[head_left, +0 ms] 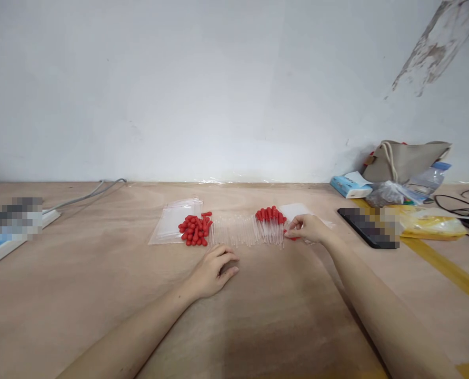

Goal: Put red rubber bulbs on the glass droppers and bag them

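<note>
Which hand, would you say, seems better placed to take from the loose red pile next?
Probably the left hand: it lies nearer that red pile; the right hand is beside the red-tipped tubes.

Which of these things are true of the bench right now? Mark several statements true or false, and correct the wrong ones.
1. The pile of loose red bulbs lies left of the clear tubes. True.
2. The left hand grips a tube. False: the left hand is near the clear tubes, holding nothing visible.
3. The blue tissue pack is on the right, near the wall. True.
4. The right hand is over the pile. False: the right hand is beside the red-topped tubes.
</note>
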{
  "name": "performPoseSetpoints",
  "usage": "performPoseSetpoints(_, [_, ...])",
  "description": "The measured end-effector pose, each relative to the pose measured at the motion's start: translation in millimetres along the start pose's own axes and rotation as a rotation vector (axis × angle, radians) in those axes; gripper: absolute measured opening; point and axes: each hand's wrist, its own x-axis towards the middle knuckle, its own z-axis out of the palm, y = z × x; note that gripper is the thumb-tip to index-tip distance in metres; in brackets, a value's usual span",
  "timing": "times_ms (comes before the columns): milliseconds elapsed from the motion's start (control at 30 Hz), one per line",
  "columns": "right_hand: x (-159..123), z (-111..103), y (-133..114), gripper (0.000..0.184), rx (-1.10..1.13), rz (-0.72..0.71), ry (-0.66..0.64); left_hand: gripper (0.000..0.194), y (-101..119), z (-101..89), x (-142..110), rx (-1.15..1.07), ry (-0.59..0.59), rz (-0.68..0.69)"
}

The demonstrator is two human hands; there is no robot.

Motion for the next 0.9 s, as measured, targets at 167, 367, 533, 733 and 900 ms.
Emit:
performPoseSetpoints(167, [2, 6, -2, 0.015, 0.005, -0.047, -0.019, 0.020, 0, 1.2, 0, 0.038, 0.039, 0.020])
performPoseSetpoints(367, [6, 4, -1, 0.012, -0.045, 0.003, 0.037, 0.013, -10, -3.0, 22, 0.385, 0.321, -0.147])
performPoseSetpoints(533, [7, -2, -5, 0.012, -0.097, 0.046, 0.172, 0.015, -16, 2.7, 61, 0.562, 0.330, -0.343])
performPoseSetpoints(733, [9, -5, -7, 0.016, -0.057, 0.035, 0.213, 0.023, -10, 16.5, 90, 0.663, 0.231, -0.580])
performPoseSetpoints(900, [7, -4, -14, 0.018, -0.082, 0.020, 0.215, 0.022, -5, 17.1, 103, 0.686, 0.174, -0.703])
